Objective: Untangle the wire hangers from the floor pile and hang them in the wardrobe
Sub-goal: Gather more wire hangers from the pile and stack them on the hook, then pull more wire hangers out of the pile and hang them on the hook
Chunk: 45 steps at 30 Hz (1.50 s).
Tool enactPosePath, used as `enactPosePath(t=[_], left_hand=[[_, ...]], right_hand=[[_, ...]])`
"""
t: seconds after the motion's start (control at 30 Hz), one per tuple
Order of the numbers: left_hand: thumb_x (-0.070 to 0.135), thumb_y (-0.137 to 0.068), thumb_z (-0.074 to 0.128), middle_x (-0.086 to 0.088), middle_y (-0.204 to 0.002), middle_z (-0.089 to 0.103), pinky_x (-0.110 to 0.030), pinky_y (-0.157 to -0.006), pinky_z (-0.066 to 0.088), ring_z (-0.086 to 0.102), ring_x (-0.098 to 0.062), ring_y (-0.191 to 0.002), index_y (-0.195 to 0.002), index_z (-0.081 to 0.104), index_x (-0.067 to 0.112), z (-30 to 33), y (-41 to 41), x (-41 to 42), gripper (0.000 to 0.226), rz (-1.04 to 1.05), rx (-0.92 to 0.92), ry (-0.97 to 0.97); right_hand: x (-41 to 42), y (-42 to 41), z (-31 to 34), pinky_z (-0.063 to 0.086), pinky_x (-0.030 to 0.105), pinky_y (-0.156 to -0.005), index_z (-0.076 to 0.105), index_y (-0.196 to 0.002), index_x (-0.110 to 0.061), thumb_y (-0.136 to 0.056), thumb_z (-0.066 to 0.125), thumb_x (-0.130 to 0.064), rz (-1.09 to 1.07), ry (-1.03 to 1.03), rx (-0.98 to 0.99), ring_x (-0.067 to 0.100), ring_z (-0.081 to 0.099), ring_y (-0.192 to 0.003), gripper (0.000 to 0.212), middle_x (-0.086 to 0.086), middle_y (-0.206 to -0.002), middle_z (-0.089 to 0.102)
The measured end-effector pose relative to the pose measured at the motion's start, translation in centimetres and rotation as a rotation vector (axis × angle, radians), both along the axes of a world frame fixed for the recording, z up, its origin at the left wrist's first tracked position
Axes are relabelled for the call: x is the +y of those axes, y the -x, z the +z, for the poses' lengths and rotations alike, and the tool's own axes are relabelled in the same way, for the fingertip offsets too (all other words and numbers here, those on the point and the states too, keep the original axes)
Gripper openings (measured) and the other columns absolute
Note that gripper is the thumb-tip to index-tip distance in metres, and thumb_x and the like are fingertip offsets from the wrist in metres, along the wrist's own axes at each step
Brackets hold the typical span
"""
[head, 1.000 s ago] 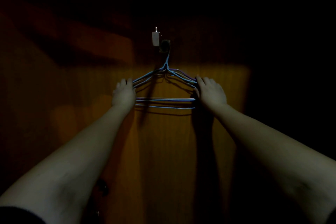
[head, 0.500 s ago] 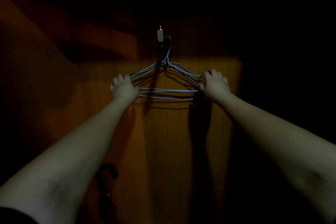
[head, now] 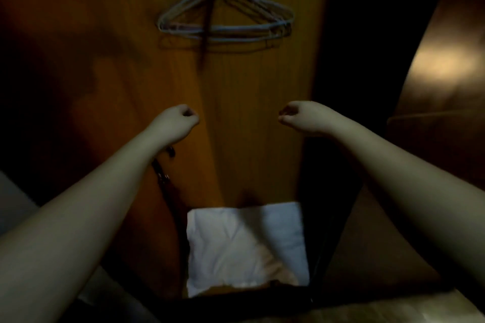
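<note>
A bundle of wire hangers (head: 225, 19) hangs against the wooden back panel of the wardrobe (head: 252, 113), its hooks gathered at one point at the very top edge of the view, where whatever carries them is cut off. The hangers lie stacked almost flat on one another, shoulders and bottom bars roughly in line, so they read as sorted rather than knotted, though the picture is dim and smeared and I cannot count them or say that none is still caught on its neighbour.

Both hands are well below the hangers and touch nothing. The left hand (head: 176, 119) is below and to the left of the bundle, the right hand (head: 301, 115) below and to the right, each with its fingers curled into a loose fist and holding nothing. The bare forearms reach up toward the hangers from the lower corners.

Further below the hangers, on the wardrobe floor, lies a folded white cloth (head: 246, 246), and to the left of it a dark umbrella (head: 168, 186) leans upright, its curved handle just under the left wrist.

As a judgement: this bundle is hung and let go, so that part of the job looks done. No floor pile shows anywhere in view, so whether more hangers wait to be untangled cannot be told from here. If any remain, the empty hands are free to fetch them; if not, the task is at or near its end
</note>
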State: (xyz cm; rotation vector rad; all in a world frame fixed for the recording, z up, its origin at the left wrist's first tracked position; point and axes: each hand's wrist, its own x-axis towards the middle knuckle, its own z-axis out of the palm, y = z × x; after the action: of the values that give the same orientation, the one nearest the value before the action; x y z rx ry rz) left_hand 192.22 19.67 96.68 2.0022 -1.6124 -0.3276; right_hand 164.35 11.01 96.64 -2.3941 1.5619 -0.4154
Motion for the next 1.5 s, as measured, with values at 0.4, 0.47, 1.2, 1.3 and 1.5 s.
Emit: enactPosePath(t=[0.4, 0.47, 1.2, 1.3, 1.5], left_hand=[[0.024, -0.098, 0.054, -0.003, -0.105, 0.062, -0.028, -0.071, 0.035, 0.053, -0.015, -0.092, -0.103, 0.063, 0.018, -14.3, 11.0, 8.1, 0.012, -0.134, 0.093, -0.107], [0.023, -0.097, 0.054, -0.005, -0.109, 0.062, -0.028, -0.071, 0.035, 0.054, -0.015, -0.093, -0.103, 0.063, 0.018, -16.3, 14.1, 8.0, 0.012, -0.199, 0.079, -0.139], [0.038, -0.102, 0.043, 0.004, -0.137, 0.05, -0.037, -0.105, 0.036, 0.047, -0.02, -0.125, -0.134, 0.054, 0.021, -24.8, 68.0, 3.8, 0.038, -0.987, -0.373, -0.315], [0.037, -0.102, 0.043, 0.004, -0.133, 0.053, -0.037, -0.1, 0.043, 0.052, -0.021, -0.118, -0.131, 0.056, 0.021, -25.3, 74.9, 2.9, 0.036, -1.089, -0.398, -0.321], [0.035, -0.101, 0.042, 0.003, -0.12, 0.056, -0.036, -0.086, 0.047, 0.056, -0.022, -0.106, -0.12, 0.06, 0.018, -27.7, 87.1, 0.1, 0.031, -1.251, -0.388, -0.326]], right_hand=[[15.5, 12.5, -16.2, 0.042, 0.032, -0.093, 0.056, -0.132, -0.014, -0.098, 0.052, -0.035, -0.196, -0.23, -0.042, 0.026, 0.054, -0.119, 0.04, 0.01, -0.132, 0.057], [16.9, 15.4, -18.5, 0.043, 0.034, -0.095, 0.056, -0.131, -0.013, -0.098, 0.052, -0.035, -0.24, -0.286, -0.039, 0.027, 0.054, -0.118, 0.04, 0.012, -0.131, 0.056], [30.7, 62.2, -29.4, 0.045, 0.037, -0.1, 0.048, -0.139, -0.027, -0.099, 0.045, -0.046, -0.874, -0.565, 0.074, 0.022, 0.053, -0.121, 0.044, -0.001, -0.141, 0.05], [31.8, 67.4, -29.7, 0.046, 0.037, -0.1, 0.047, -0.14, -0.026, -0.099, 0.044, -0.045, -0.953, -0.604, 0.047, 0.022, 0.052, -0.123, 0.045, 0.0, -0.142, 0.049], [32.1, 76.6, -30.6, 0.046, 0.035, -0.097, 0.049, -0.137, -0.026, -0.098, 0.045, -0.046, -1.09, -0.645, 0.042, 0.02, 0.054, -0.119, 0.044, -0.001, -0.139, 0.05]])
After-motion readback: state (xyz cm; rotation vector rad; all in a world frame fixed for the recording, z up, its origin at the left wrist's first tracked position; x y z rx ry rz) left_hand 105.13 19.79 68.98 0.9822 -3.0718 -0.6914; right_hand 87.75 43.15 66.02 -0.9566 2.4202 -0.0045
